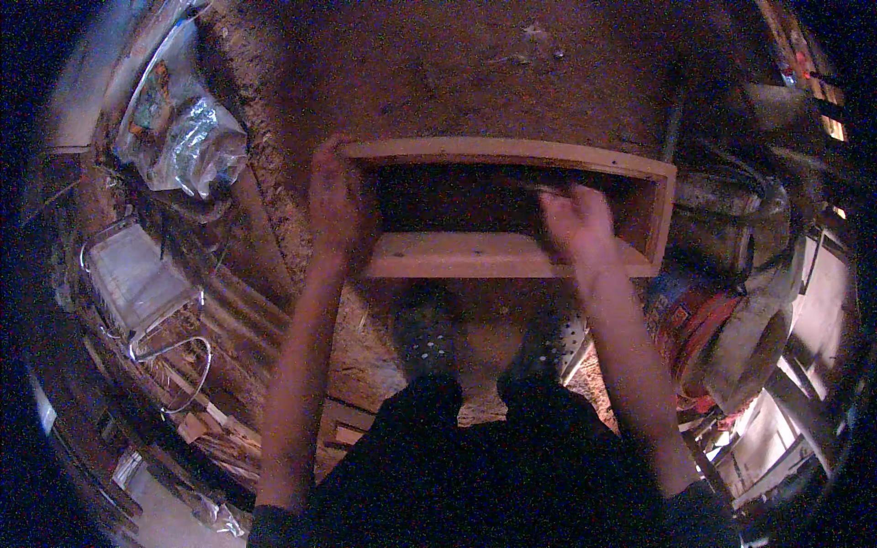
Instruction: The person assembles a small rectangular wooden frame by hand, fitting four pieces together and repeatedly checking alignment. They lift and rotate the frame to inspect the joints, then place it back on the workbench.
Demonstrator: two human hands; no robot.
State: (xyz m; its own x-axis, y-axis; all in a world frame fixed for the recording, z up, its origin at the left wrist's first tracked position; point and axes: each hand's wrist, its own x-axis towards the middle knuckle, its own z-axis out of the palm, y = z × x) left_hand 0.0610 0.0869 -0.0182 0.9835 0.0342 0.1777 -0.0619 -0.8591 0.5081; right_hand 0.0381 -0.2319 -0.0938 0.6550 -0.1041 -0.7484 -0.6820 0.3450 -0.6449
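Note:
A long open wooden box frame stands on the dirt floor in front of my feet, its open side facing up toward me. My left hand grips the frame's left end, fingers wrapped over the edge. My right hand reaches into the opening near the right side, fingers closed around a thin dark tool that points left inside the box. The inside of the frame is dark and what the tool touches is hidden.
Sawdust and wood scraps cover the floor at left. A metal wire basket and a crumpled plastic bag lie at left. A round container with an orange band and a dark cylinder stand at right.

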